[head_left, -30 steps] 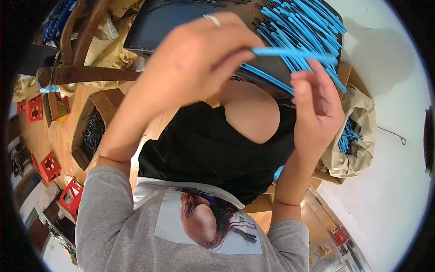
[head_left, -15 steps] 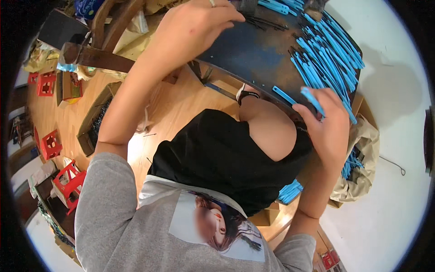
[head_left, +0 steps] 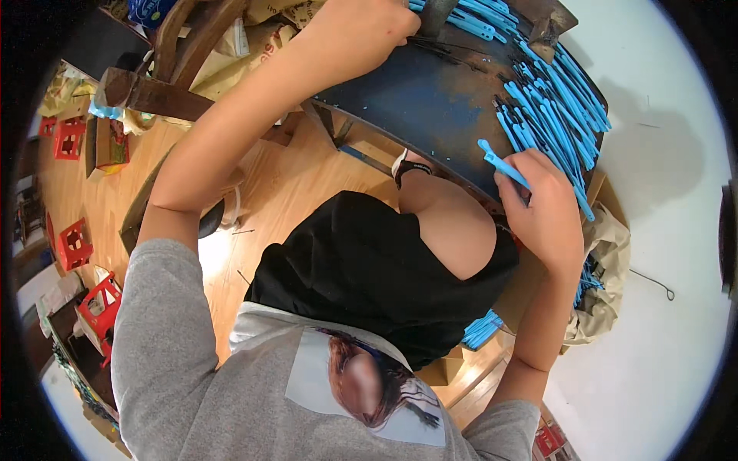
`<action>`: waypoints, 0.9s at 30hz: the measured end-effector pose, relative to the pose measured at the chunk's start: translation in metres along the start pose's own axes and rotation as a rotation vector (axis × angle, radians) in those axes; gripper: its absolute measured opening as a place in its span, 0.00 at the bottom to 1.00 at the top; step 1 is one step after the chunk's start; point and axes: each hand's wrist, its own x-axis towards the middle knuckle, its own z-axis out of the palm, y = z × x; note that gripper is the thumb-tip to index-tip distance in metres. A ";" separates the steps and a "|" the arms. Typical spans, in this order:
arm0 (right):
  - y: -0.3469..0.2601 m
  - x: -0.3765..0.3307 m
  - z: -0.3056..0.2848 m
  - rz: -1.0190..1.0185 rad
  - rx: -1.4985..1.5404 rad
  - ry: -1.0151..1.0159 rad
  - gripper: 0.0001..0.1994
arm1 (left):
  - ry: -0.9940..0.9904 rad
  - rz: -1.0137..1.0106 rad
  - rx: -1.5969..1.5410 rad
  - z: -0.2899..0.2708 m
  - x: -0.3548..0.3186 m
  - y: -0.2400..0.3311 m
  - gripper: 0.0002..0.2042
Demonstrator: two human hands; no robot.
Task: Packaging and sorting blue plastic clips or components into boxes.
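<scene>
Right hand: thumb and fingers of the right hand (head_left: 547,206) are clamped on a blue strip (head_left: 505,164), its lower part hidden in the grip.
Strip: held up at the table's near edge, just left of the pile; its far end sticks out free of the hand.
Handling: a light pinch low on the strip seems best, leaving the far end uncovered and turned to the left hand; gripping harder might twist so slim a piece.
Pointing: the free end aims up and left, away from the body; it looks split, though too small to be sure.
Long axis: slants from upper left to lower right, roughly in line with many strips in the pile.
Left hand: the left hand (head_left: 367,37) is at the table's far left, fingers curled together; I cannot tell whether they hold anything.
Rods: thin black rods (head_left: 447,54) lie near those fingers, beside a dark post (head_left: 437,17).
Pile: blue strips in a pile (head_left: 555,115), right side of the dark table (head_left: 400,104).
Bag: a paper bag (head_left: 611,229), right of the right hand.
</scene>
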 end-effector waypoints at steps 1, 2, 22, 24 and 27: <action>0.003 -0.001 0.003 -0.087 -0.018 0.119 0.07 | 0.009 -0.019 0.021 -0.002 0.001 0.002 0.06; 0.006 -0.001 0.005 -0.175 -0.036 0.237 0.07 | 0.011 -0.019 0.019 -0.005 0.001 0.004 0.06; -0.050 0.020 0.024 0.051 1.257 0.713 0.09 | 0.066 -0.191 -1.077 -0.022 -0.059 0.092 0.04; -0.050 0.019 0.026 0.025 1.258 0.700 0.09 | 0.058 -0.180 -1.085 -0.021 -0.058 0.094 0.04; -0.050 0.019 0.028 0.014 1.364 0.594 0.09 | 0.104 -0.221 -1.253 -0.021 -0.052 0.099 0.06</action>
